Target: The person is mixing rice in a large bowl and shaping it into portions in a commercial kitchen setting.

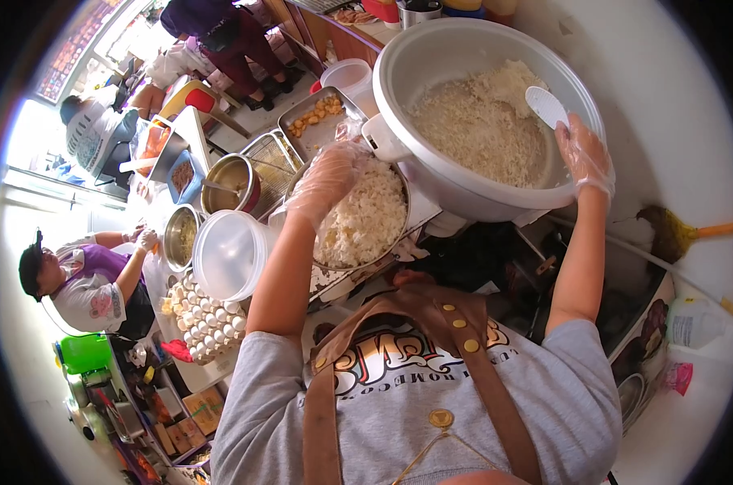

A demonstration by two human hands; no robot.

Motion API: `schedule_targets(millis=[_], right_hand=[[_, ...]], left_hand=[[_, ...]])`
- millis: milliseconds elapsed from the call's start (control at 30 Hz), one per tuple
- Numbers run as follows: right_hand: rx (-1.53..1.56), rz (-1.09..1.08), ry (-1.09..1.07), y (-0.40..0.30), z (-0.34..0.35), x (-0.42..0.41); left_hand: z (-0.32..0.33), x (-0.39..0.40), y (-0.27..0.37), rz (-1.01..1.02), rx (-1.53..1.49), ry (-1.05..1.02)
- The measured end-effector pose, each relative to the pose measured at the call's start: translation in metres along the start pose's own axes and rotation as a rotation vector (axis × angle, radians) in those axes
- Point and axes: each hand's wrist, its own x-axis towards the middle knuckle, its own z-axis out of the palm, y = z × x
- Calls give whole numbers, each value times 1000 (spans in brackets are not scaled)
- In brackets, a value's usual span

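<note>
A large pale rice tub (427,176) with cooked rice (493,127) inside stands at the upper right. My right hand (583,151), in a clear plastic glove, is shut on a white rice paddle (546,106) at the tub's right side, above the rice. My left hand (336,173), also gloved, is beside the tub's handle (381,138) and over the left part of a round metal pan heaped with rice (366,218); its fingers are partly hidden, so whether it grips anything cannot be told.
Left of the pan stand a clear plastic container (230,254), trays of eggs (211,321), metal pots (183,236) and a wire-mesh basket (272,163). A metal tray (308,136) holds fried pieces. A co-worker (93,279) works at the table's far left; other people are farther back.
</note>
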Motion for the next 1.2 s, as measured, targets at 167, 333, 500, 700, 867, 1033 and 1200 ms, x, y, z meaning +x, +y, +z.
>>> schedule_targets(millis=[167,333,500,700,867,1033,1200], right_hand=[[6,-18,29,6,3,4],[26,-95,112,14,22,13],[-3,-67,33,18,6,8],[0,-38,13,6,4,1],[18,-57,31,18,19,7],[-12,-69,20,12,6,7],[-11,-40,-20,3,6,7]], left_hand=[[-13,-33,16,-5,187,144],[35,-67,12,113,368,-89],[73,-64,28,391,511,366],[45,-78,41,113,208,64],[49,-80,31,101,220,62],[17,-82,27,150,120,89],[19,-87,42,49,186,16]])
